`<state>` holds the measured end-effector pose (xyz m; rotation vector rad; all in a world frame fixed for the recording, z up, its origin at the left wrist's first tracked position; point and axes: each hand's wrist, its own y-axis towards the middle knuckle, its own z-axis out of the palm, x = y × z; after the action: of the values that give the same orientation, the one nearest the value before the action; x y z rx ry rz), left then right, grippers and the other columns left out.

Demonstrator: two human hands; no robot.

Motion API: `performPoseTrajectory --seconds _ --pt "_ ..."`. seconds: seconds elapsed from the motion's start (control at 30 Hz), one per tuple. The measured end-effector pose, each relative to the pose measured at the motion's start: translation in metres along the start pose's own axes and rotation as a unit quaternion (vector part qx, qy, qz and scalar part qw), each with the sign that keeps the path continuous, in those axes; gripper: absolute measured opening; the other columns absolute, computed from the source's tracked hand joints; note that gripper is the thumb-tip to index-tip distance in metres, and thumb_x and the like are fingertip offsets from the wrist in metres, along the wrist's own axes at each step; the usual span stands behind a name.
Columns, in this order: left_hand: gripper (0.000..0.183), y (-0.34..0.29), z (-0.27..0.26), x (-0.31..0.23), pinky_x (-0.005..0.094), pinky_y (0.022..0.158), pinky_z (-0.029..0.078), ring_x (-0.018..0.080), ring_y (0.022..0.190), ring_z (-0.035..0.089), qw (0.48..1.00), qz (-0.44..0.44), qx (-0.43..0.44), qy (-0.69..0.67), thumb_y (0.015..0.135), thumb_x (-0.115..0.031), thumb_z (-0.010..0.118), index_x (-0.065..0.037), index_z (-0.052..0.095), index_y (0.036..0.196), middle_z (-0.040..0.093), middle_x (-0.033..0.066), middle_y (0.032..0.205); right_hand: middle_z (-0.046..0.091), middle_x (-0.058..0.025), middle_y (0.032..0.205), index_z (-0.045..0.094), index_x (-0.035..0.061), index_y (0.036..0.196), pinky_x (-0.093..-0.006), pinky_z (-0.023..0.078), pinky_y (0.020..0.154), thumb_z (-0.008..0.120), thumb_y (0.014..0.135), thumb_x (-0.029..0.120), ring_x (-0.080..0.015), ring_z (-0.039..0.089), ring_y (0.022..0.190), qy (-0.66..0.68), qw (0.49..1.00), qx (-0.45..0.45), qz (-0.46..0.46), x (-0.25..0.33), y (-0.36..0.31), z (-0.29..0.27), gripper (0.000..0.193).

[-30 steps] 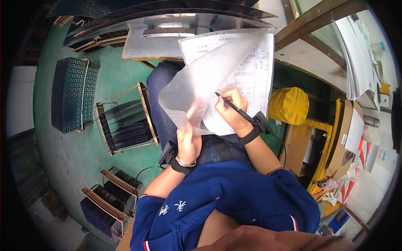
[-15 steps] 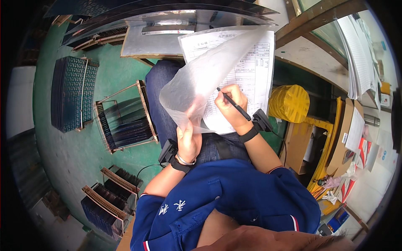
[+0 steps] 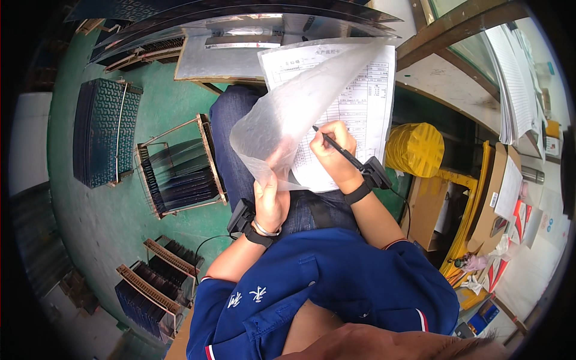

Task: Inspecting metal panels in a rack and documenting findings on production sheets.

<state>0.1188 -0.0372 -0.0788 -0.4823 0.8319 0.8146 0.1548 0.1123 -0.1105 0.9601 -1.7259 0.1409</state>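
Creased plastic sheet point(image 3: 288, 108), matt paper form point(image 3: 367, 117), denim trousers point(image 3: 229, 114)

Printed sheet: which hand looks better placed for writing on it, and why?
Probably the right hand: it holds the black pen, tip toward the printed sheet. The left hand is occupied, holding the curled translucent film.

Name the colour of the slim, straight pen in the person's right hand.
The slim pen in the right hand is black, best seen in the head view.
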Motion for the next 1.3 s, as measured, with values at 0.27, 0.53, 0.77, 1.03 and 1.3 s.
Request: performPoseTrajectory --seconds 0.27,0.53,0.77,1.03,1.3 --pt "0.050 0.001 -0.001 0.000 0.0425 0.107 0.020 0.0271 0.128 0.031 1.000 0.003 0.011 0.001 0.094 -0.035 0.040 -0.001 0.036 0.131 0.036 0.0145 0.137 0.057 -0.0073 0.071 0.046 0.0000 0.080 -0.0218 0.045 0.052 0.058 0.077 -0.002 -0.0082 0.054 0.060 0.045 0.999 -0.006 0.009 -0.011 -0.004 -0.003 0.012" --pt "0.050 0.001 -0.001 -0.001 0.0426 0.106 0.020 0.0269 0.128 0.031 1.000 -0.003 0.009 -0.001 0.093 -0.035 0.042 -0.002 0.036 0.131 0.036 0.0145 0.136 0.052 -0.0035 0.054 0.048 0.0047 0.075 -0.0243 0.043 0.045 0.064 0.073 0.004 -0.0112 0.053 0.046 0.032 0.999 -0.038 0.017 -0.012 -0.002 0.000 0.016" --pt "0.048 -0.001 -0.002 0.000 0.0425 0.106 0.020 0.0266 0.127 0.032 1.000 -0.008 0.000 -0.004 0.093 -0.033 0.042 -0.002 0.037 0.130 0.038 0.0142 0.135 0.052 -0.0032 0.054 0.048 0.0054 0.075 -0.0246 0.042 0.044 0.064 0.073 0.005 -0.0115 0.052 0.046 0.018 0.999 -0.035 0.023 -0.010 -0.001 -0.001 0.016" --pt "0.047 0.000 -0.001 -0.001 0.0424 0.106 0.020 0.0266 0.127 0.032 1.000 -0.003 0.011 -0.006 0.094 -0.033 0.041 -0.003 0.037 0.130 0.038 0.0138 0.135 0.052 -0.0033 0.054 0.048 0.0053 0.076 -0.0241 0.042 0.045 0.065 0.073 0.005 -0.0108 0.052 0.046 0.041 0.998 -0.028 0.038 -0.006 0.000 -0.001 0.017" --pt "0.048 0.000 -0.002 -0.001 0.0423 0.106 0.020 0.0266 0.127 0.032 1.000 -0.007 0.010 -0.007 0.094 -0.033 0.041 -0.003 0.036 0.130 0.038 0.0137 0.135 0.053 -0.0033 0.056 0.047 0.0048 0.076 -0.0232 0.042 0.045 0.063 0.074 0.002 -0.0099 0.053 0.047 0.057 0.997 -0.032 0.033 -0.011 -0.001 -0.001 0.016"
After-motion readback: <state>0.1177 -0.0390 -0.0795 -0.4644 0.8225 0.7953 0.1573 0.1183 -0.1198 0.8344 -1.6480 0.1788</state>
